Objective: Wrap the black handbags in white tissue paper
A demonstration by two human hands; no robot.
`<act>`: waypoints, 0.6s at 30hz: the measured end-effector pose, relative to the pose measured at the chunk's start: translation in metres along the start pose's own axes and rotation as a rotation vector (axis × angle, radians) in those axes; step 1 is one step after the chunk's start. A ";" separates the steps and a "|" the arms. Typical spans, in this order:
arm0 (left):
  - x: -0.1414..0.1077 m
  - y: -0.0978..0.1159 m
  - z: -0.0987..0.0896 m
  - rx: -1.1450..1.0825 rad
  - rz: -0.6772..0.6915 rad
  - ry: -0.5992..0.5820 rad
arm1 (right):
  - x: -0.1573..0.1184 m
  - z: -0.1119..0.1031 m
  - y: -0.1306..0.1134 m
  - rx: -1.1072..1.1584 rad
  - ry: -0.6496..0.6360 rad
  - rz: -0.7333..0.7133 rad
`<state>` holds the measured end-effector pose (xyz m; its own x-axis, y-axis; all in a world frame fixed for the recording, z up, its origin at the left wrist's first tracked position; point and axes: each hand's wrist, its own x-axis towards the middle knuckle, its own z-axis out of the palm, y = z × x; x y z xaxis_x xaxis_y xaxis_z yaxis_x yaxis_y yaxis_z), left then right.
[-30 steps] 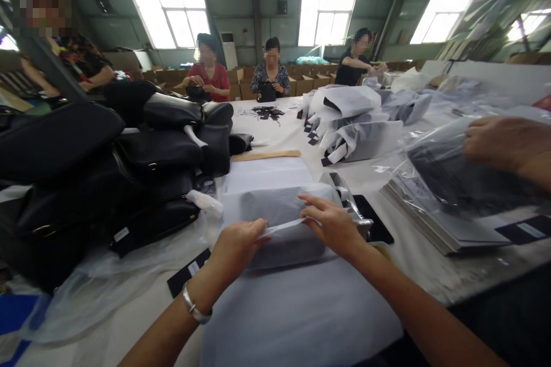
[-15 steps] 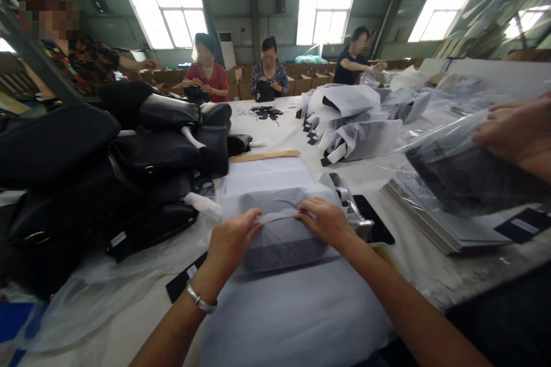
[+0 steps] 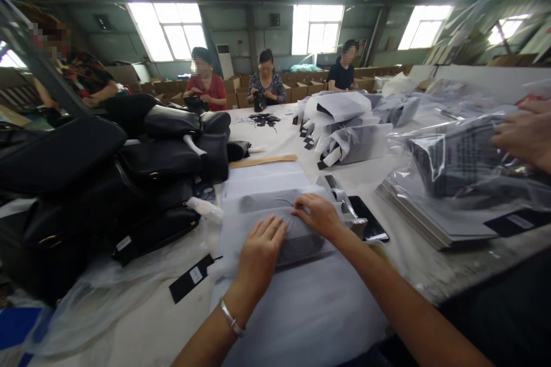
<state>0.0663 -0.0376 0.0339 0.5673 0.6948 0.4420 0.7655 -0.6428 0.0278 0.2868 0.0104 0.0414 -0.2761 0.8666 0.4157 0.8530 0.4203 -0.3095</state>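
Note:
A dark bag [image 3: 301, 246] lies on the table in front of me, showing through white tissue paper [image 3: 241, 206] folded over it. My left hand [image 3: 260, 248] rests on the wrap with its fingers stretched out flat and close together. Thumb and fingertips of my right hand [image 3: 319, 215] pinch the tissue paper at the middle of the bundle. More tissue paper spreads below the bag toward my body. A black hang tag [image 3: 192, 277] with a white label lies left of the bundle.
Black bags [image 3: 159, 157] are piled at left. A tape dispenser [image 3: 344, 200] and a phone [image 3: 369, 218] sit right of the bundle. Wrapped bags [image 3: 340, 109] are stacked beyond. At right, a co-worker's hand [image 3: 527, 132] handles a plastic-covered bag [image 3: 456, 155] above a board stack [image 3: 413, 215].
My left hand has let go of the paper's edge, moved right and flattened onto the wrap. My right hand keeps its pinch. The co-worker's plastic-covered bag has turned.

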 end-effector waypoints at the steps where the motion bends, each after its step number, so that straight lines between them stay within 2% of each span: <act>1: 0.000 0.003 0.006 -0.015 0.003 -0.050 | 0.002 0.001 0.002 -0.003 0.011 -0.005; 4: 0.001 0.003 0.017 -0.015 -0.047 -0.142 | 0.004 0.000 0.006 -0.033 0.074 -0.003; 8: 0.003 -0.003 0.016 0.011 -0.109 -0.185 | -0.011 -0.017 0.017 -0.086 0.243 0.060; 10: 0.004 -0.005 0.014 0.018 -0.130 -0.195 | -0.030 -0.030 0.030 -0.082 0.348 0.153; 13: 0.005 -0.006 0.013 0.013 -0.133 -0.211 | -0.064 -0.046 0.054 -0.045 0.450 0.390; 16: 0.004 -0.007 0.015 0.009 -0.130 -0.203 | -0.090 -0.049 0.074 0.133 0.393 0.641; 18: 0.003 -0.008 0.017 0.007 -0.126 -0.185 | -0.098 -0.044 0.080 0.305 0.321 0.740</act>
<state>0.0670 -0.0247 0.0197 0.5122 0.8176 0.2630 0.8359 -0.5449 0.0660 0.4017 -0.0526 0.0139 0.4815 0.8473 0.2240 0.5955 -0.1288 -0.7930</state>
